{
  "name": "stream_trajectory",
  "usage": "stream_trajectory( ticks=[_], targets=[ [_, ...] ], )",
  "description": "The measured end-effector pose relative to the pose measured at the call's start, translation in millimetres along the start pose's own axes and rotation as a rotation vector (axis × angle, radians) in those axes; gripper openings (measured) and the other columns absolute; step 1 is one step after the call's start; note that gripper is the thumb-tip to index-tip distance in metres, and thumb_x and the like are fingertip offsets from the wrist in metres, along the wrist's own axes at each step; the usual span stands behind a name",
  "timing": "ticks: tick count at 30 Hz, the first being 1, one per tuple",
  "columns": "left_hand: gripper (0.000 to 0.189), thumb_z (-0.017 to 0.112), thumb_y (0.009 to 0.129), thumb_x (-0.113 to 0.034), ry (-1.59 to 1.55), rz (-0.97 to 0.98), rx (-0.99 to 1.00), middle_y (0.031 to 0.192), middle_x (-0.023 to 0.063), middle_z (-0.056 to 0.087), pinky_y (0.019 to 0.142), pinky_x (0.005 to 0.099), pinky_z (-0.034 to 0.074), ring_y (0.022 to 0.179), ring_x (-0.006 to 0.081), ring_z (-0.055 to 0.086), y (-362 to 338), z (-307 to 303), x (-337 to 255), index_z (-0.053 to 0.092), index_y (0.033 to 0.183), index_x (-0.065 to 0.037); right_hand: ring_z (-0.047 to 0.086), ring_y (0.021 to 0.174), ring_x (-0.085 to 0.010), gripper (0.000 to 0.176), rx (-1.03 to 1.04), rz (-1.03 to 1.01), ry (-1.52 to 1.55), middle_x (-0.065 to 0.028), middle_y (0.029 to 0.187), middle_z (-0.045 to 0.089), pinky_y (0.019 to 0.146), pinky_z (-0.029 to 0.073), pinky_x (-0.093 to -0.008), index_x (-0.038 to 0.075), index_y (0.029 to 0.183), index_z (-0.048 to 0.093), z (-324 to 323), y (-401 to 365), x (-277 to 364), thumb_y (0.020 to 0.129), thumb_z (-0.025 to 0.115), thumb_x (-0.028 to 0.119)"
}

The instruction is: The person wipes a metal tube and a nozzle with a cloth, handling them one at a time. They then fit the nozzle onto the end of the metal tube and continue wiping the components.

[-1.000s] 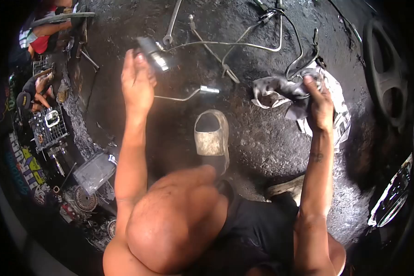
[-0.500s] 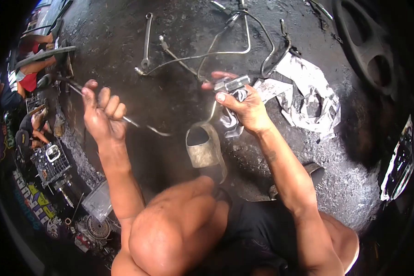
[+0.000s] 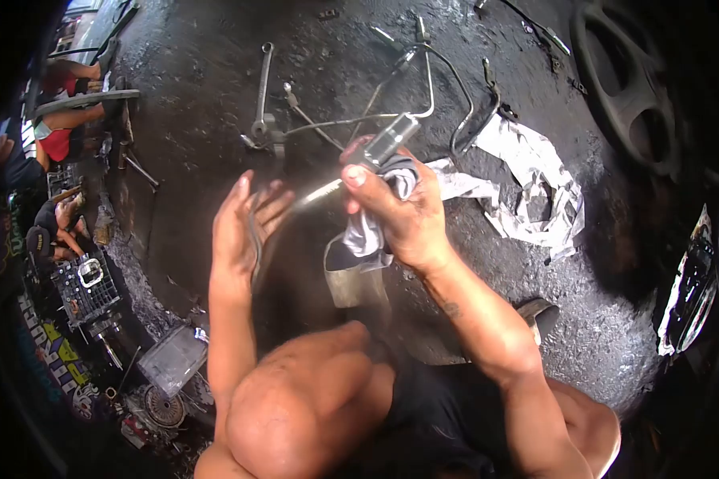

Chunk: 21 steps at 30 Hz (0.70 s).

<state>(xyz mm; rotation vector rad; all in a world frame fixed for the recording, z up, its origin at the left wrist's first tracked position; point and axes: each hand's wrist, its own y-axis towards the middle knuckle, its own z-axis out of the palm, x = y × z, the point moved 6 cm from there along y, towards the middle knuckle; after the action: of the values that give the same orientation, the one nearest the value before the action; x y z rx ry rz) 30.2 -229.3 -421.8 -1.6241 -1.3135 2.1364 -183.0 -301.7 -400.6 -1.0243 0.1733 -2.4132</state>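
Observation:
My right hand is closed round a thin metal pipe, a grey rag and a shiny metal cylinder that sticks out above the thumb. From this hand the pipe slants down towards my left hand. The left hand is upright with its fingers stretched and apart, and a thin curved length of pipe runs across its palm. Motion blurs the pipe there. Below the right hand, a bent metal band is partly covered by the hanging rag.
On the dark floor lie a wrench, several bent metal pipes and crumpled silvery wrapping. A steering wheel is at upper right. To the left are an engine part, a clear plastic box and other people.
My left hand has moved right and down, its fingers opening from their grip on the pipe. My right hand has shifted slightly left, and its metal cylinder now tilts upward.

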Motion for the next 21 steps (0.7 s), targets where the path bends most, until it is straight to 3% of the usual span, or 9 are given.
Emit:
stream_trajectory(
  ticks=[2,5,7,9,12,14,18,19,21],
  targets=[
    [0.059,0.043,0.098,-0.045,0.363,0.152,0.029,0.135,0.0241,0.046,0.101,0.0433,0.038,0.122,0.0325,0.049,-17,13,-17,0.041,0.14,-0.004,0.055,0.061,-0.005,0.021,0.016,-0.025,-0.001,0.0018,0.073,0.06,0.056,0.042,-0.0196,0.002,0.095,0.059,14,9,0,0.087,0.07,0.017],
    [0.077,0.03,0.096,-0.059,0.857,0.479,0.051,0.137,0.0198,0.047,0.107,0.0386,0.031,0.13,0.0322,0.042,-38,23,-42,0.039,0.137,0.006,0.055,0.06,-0.0043,0.021,0.017,-0.034,-0.182,0.0021,0.07,0.061,0.054,0.043,-0.0198,0.002,0.094,0.06,24,26,13,0.087,0.07,0.018],
    [0.079,0.03,0.096,-0.059,0.526,0.688,0.213,0.134,0.0215,0.049,0.101,0.0362,0.038,0.124,0.0288,0.048,-73,40,-74,0.036,0.136,0.009,0.056,0.058,-0.0057,0.022,0.033,-0.067,-0.225,0.0007,0.068,0.062,0.054,0.044,-0.0219,0.001,0.093,0.061,35,34,15,0.086,0.071,0.019],
    [0.055,0.053,0.097,-0.028,0.668,0.797,0.155,0.116,0.0185,0.059,0.064,0.0244,0.048,0.077,0.0127,0.061,-92,76,-83,0.035,0.138,0.005,0.057,0.059,-0.0078,0.025,0.114,-0.042,-0.423,-0.0014,0.069,0.062,0.055,0.046,-0.0245,0.0,0.092,0.062,53,41,12,0.084,0.073,0.02],
    [0.043,0.06,0.093,-0.016,0.588,0.645,0.034,0.075,0.0031,0.057,0.041,0.0164,0.027,0.053,0.0023,0.042,-62,58,-78,0.048,0.129,0.004,0.057,0.068,-0.0096,0.036,0.247,0.035,-0.257,-0.0053,0.078,0.063,0.061,0.046,-0.0248,0.0,0.106,0.059,58,44,-3,0.079,0.074,0.019],
    [0.039,0.06,0.093,-0.016,0.501,0.587,0.038,0.074,0.0034,0.057,0.041,0.0161,0.026,0.052,0.0019,0.04,-59,48,-78,0.051,0.126,0.003,0.059,0.077,-0.016,0.052,0.194,0.234,0.064,-0.0103,0.091,0.061,0.07,0.049,-0.0266,0.001,0.123,0.048,35,50,-6,0.078,0.069,0.015],
    [0.029,0.058,0.094,-0.017,0.363,0.524,0.05,0.069,0.0029,0.055,0.04,0.0154,0.022,0.049,0.0011,0.036,-62,52,-71,0.058,0.116,0.002,0.06,0.091,-0.0262,0.052,0.056,0.092,0.552,-0.0155,0.106,0.058,0.086,0.049,-0.0401,0.003,0.135,0.031,8,49,2,0.09,0.05,0.018],
    [0.028,0.058,0.094,-0.017,0.349,0.488,0.066,0.068,0.0021,0.055,0.04,0.0157,0.023,0.048,0.001,0.036,-62,54,-68,0.059,0.115,0.002,0.06,0.098,-0.0285,0.052,0.144,0.055,0.481,-0.0167,0.114,0.057,0.091,0.048,-0.0387,0.0,0.138,0.031,20,44,3,0.094,0.047,0.024],
    [0.026,0.058,0.095,-0.017,0.423,0.531,0.081,0.067,0.0013,0.054,0.04,0.0158,0.024,0.048,0.001,0.037,-66,61,-66,0.06,0.113,0.002,0.059,0.106,-0.0299,0.053,0.26,-0.055,-0.263,-0.0193,0.124,0.054,0.096,0.044,-0.035,-0.003,0.137,0.034,40,28,-1,0.096,0.046,0.029]
  ],
)
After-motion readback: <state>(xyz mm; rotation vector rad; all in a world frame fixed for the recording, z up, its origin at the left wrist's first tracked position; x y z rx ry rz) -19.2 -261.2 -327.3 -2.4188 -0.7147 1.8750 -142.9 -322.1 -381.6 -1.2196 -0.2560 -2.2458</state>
